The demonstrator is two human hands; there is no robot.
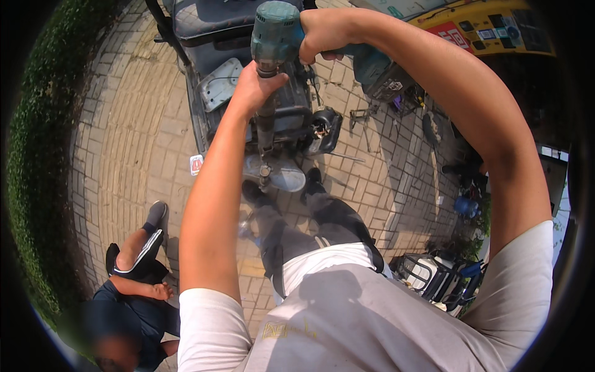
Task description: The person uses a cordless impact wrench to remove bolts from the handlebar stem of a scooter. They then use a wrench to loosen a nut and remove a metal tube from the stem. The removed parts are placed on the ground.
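A teal cordless power tool (273, 34) is held high in front of me, with a dark battery pack at its right end. My right hand (325, 37) is closed round its handle. My left hand (263, 87) is wrapped round the tool's front collar, just below the housing. A long dark shaft (266, 127) runs down from that collar to a metal joint (265, 173) over a grey rounded plate (288, 173) between my feet. Behind the shaft stands a black vehicle with a padded seat (211, 22) and a pale metal plate (220, 84) on it.
A co-worker (130, 304) sits at lower left, near a hedge (37, 155). Loose parts (365, 118) lie on the brick paving (124, 142) at right. A yellow vehicle panel (496, 31) is at upper right, a blue water jug (465, 208) at right, and a black-and-white machine (427, 279) at lower right.
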